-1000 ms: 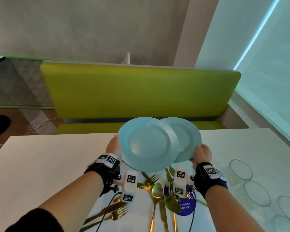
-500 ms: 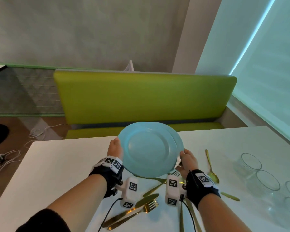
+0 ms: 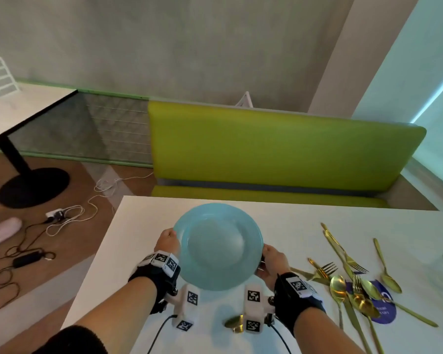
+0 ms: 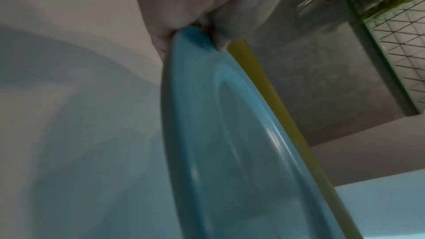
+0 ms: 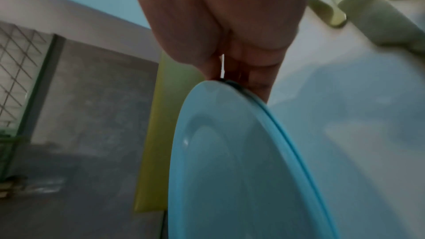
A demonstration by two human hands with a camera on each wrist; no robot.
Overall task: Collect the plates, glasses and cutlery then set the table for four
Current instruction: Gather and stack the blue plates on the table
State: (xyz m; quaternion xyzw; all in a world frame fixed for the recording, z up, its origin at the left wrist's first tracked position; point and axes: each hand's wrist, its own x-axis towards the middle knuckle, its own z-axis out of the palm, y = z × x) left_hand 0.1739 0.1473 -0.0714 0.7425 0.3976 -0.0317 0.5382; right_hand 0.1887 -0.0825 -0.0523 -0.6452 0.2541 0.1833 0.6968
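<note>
A second ago the two blue plates (image 3: 218, 246) were fanned apart; now they sit squarely stacked between the hands, carried leftward toward the counter's (image 3: 138, 226) left end. The gold cutlery (image 3: 348, 279), earlier under the wrists, now lies off to the right, seemingly untouched.

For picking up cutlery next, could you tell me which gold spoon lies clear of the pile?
The rightmost spoon, lying alone; the others are tangled in the cutlery heap.

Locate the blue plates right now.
In the head view the blue plates sit stacked at centre, held above the white table between the left hand and right hand, left of the gold cutlery.
</note>
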